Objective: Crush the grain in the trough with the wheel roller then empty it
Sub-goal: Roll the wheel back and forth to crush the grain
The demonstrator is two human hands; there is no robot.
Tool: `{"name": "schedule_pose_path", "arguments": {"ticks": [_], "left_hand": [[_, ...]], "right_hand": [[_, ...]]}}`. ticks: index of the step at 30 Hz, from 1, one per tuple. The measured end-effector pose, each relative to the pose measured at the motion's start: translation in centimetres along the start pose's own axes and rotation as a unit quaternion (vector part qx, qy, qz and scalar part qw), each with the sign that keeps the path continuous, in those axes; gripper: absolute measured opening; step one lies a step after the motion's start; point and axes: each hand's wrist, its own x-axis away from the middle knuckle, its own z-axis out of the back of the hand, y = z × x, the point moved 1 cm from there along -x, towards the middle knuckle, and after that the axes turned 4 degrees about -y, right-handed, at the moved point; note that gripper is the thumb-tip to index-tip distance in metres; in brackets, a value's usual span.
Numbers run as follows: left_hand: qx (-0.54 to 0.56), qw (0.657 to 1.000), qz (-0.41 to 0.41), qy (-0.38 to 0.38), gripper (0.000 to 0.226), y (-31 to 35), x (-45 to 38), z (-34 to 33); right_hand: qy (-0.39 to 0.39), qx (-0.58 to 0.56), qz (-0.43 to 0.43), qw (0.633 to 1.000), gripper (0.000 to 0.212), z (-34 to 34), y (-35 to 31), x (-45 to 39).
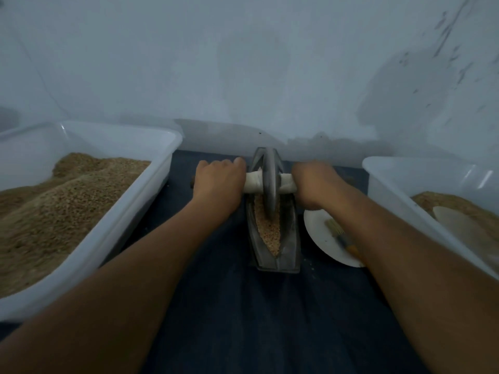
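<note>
The narrow, boat-shaped grey metal trough point(275, 238) sat on a dark blue cloth-covered surface point(243, 319), midway between the two forearms. Its long axis ran straight away from the person toward the pale wall point(243, 63), with one pointed end near the wall and the other end nearest the camera. A strip of tan crushed grain point(267, 228) lay along its channel.

One grey metal disc-shaped wheel roller point(269, 182) stood upright on edge in the far half of the trough, its rim down in the grain. Its handle point(253, 180), a bar wrapped in white cloth close to the disc, ran crosswise, at right angles to the trough. The left hand point(218, 182) had its fingers curled over the handle on the left side, gripping it. The right hand point(313, 182) gripped the handle on the right side in the same way.

Two white plastic rectangular tubs flanked the trough. The left tub point(151, 184) was heaped with brown grain. The right tub point(383, 179) held a shallower brown layer with a pale rounded object lying in it, too unclear to identify.

One round white plate point(321, 238) lay just right of the trough, partly under the right forearm. One small brush point(340, 236) with pale bristles and an orange handle lay on it.
</note>
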Motion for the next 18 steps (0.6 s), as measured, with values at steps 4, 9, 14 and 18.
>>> {"name": "schedule_pose_path", "arguments": {"ticks": [4, 9, 14, 18], "left_hand": [[-0.018, 1.0, -0.003, 0.014, 0.037, 0.7, 2.5, 1.1], [-0.017, 1.0, 0.001, 0.013, 0.042, 0.7, 4.8, 1.8], [-0.012, 1.0, -0.001, 0.016, 0.04, 0.5, 4.9, 1.4], [-0.005, 1.0, -0.002, 0.023, 0.039, 0.3, 2.8, 0.7]], "right_hand": [[0.028, -0.017, 0.002, 0.999, 0.03, -1.1, -0.1, 3.3], [0.066, 0.012, 0.008, 0.998, 0.031, -1.4, -0.6, 5.8], [0.079, 0.029, 0.015, 0.996, 0.032, -1.7, -0.6, 5.2], [0.055, 0.016, 0.006, 0.998, 0.033, -1.5, -0.2, 3.2]]}}
